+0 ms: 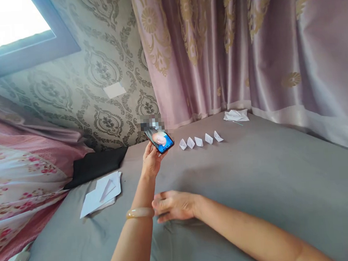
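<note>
Gripping smartphone (160,141) in your left hand (152,160); right hand (176,205) unclenched, nearer you than smartphone; five folded papers (198,142) right of it.

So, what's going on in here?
The person's left hand is holding a phone with its screen lit. The right hand is open and empty, close to the bangle. Five little folded papers sit in a row on the grey cloth, right of the phone.

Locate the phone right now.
In the head view, the phone is near the middle, in the left hand, just left of the five folded papers.
</note>
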Demonstrator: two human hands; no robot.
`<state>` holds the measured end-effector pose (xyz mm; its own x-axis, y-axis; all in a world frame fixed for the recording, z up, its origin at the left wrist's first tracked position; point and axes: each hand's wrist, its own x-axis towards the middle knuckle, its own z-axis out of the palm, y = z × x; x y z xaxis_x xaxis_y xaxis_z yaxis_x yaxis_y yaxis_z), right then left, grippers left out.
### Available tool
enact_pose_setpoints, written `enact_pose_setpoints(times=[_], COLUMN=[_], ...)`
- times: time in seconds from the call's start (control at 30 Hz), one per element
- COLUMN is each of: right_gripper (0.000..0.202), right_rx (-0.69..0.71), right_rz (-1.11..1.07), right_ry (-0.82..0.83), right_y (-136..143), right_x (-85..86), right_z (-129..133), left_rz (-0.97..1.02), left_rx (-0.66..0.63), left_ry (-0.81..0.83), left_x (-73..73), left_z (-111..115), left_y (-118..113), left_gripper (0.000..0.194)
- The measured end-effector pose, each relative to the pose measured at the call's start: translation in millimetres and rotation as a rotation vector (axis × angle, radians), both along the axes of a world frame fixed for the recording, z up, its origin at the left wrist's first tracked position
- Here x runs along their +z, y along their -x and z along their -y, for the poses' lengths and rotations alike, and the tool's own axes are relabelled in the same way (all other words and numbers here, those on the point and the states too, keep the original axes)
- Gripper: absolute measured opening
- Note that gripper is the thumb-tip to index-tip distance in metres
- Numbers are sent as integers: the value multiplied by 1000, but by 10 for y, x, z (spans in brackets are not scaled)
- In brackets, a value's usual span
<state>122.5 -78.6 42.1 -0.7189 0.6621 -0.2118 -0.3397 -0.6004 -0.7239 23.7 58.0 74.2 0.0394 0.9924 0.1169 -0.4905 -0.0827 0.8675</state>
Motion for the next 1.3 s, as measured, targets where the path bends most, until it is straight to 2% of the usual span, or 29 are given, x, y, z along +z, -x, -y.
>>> enact_pose_setpoints(times=[0.1, 0.33, 0.47, 0.6, 0.8, 1.03, 1.17, 1.3], right_gripper=[49, 49, 51, 53, 53, 55, 53, 59], right_rx=[117, 98, 38, -97, -205, -245, -285, -208], right_rz=[-102, -120, -149, -138, -100, -35, -51, 35], right_ry=[-25, 0, 77, 136, 149, 113, 47, 7], right_y=[101, 169, 230, 275, 265, 198, 162, 111], right_x=[38, 24, 21, 67, 108, 85, 60, 47], right_z=[154, 267, 322, 357, 313, 173, 130, 126], left_rz=[10, -5, 1, -7, -57, -97, -89, -111], left_rx=[3, -1, 5, 21, 38, 27, 11, -8], left_ry=[17, 72, 82, 83, 67, 24, 37, 57], left_x=[-19, -98, -124, -182, -282, -255, -285, -346], left_z=[15, 144, 163, 170, 242, 401, 460, 521], left_y=[-108, -185, -219, -231, -190, -166, -178, -154], left_gripper=[45, 49, 52, 52, 51, 52, 53, 54])
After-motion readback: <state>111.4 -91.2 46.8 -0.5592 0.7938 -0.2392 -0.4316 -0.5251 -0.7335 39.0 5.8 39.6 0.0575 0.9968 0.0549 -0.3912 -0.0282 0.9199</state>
